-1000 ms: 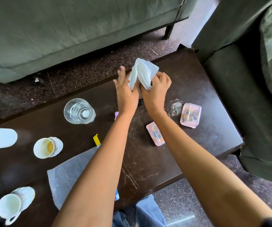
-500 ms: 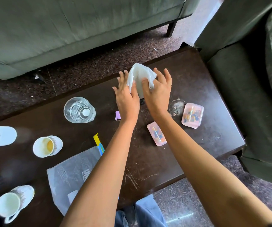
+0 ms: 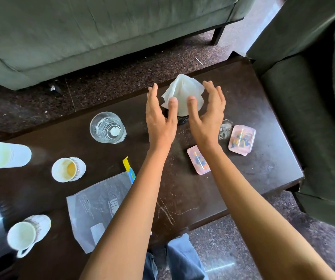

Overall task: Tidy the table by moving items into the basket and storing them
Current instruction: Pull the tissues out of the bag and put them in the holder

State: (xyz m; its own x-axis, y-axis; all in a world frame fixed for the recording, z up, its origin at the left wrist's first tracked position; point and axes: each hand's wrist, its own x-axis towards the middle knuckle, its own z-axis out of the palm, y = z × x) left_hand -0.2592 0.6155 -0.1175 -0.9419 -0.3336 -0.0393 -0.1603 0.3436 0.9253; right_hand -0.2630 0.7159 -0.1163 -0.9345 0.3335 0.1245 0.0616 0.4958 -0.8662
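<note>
— Where was the napkin?
— Bunched upright in a dark mesh cup near the table's far edge, between both hands.
— Gripped?
— No. The left hand and right hand were spread, fingers straight, holding nothing. I couldn't tell whether the thumbs touched it.

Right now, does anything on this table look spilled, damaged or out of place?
Yes. A whitish patch, maybe a stain, marks the table beside the pink box, pale scratches run near its front edge, and one cup holds yellowish residue.
</note>
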